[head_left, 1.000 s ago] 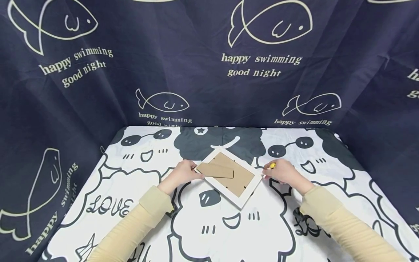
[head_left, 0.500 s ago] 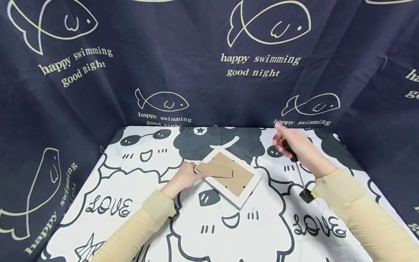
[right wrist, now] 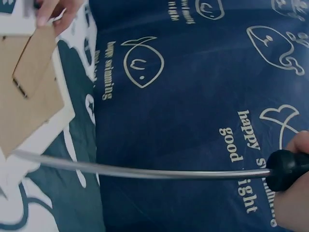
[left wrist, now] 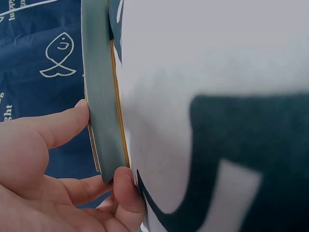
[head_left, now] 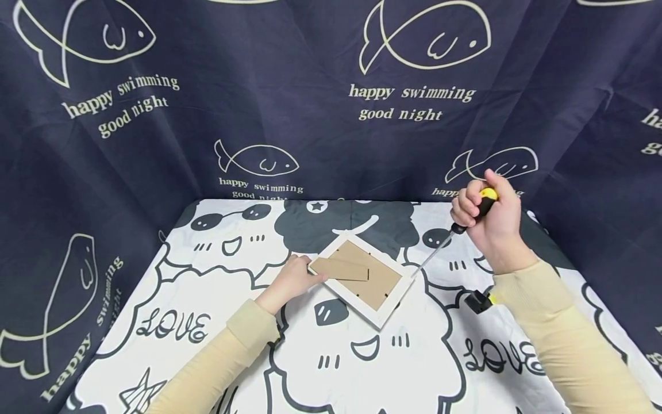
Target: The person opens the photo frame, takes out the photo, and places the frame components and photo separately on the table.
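A white picture frame [head_left: 380, 315] lies face down on the table, its brown backing board [head_left: 380, 287] and stand leg [head_left: 343, 269] facing up. My left hand [head_left: 293, 279] pinches its left corner; in the left wrist view the thumb [left wrist: 67, 126] presses the back while curled fingers [left wrist: 126, 188] sit at the lower edge. My right hand [head_left: 493, 230] grips a screwdriver [head_left: 487, 202] by its black and yellow handle. The metal shank [right wrist: 159, 173] slants down to the left, its tip right at the frame's right corner.
A white cloth with black cartoon prints [head_left: 207, 287] covers the table. Dark blue curtains [head_left: 331, 103] with fish drawings hang behind and at both sides, close to the table's far edge. A black device [head_left: 478, 301] sits at the right wrist.
My right hand left the frame's right corner, rose with the screwdriver, and turned it so the shank now points at that corner. My left hand and the frame stay almost in place.
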{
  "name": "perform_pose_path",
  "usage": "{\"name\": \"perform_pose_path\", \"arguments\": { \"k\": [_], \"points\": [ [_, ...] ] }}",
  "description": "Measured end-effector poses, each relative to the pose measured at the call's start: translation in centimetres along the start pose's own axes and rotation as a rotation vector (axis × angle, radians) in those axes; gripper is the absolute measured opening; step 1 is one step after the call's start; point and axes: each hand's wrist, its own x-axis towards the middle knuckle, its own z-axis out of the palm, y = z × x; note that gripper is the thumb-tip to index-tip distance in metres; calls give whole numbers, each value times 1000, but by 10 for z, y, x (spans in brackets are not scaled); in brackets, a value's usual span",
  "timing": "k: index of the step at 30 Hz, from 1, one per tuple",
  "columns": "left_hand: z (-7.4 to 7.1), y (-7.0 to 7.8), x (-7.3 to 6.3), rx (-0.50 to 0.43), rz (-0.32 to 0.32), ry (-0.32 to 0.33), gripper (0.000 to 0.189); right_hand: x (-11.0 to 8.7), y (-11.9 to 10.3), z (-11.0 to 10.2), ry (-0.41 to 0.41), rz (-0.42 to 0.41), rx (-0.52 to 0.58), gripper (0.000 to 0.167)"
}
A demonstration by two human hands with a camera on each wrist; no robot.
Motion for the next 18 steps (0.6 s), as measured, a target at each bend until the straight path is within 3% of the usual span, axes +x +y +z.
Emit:
{"name": "perform_pose_path", "arguments": {
  "k": [9,18],
  "points": [
    [1,2,4,54,9,6,67,0,6,-23,190,-107,317,42],
    [0,5,6,99,42,-6,67,-9,34,-45,213,-284,550,41]
  ]
}}
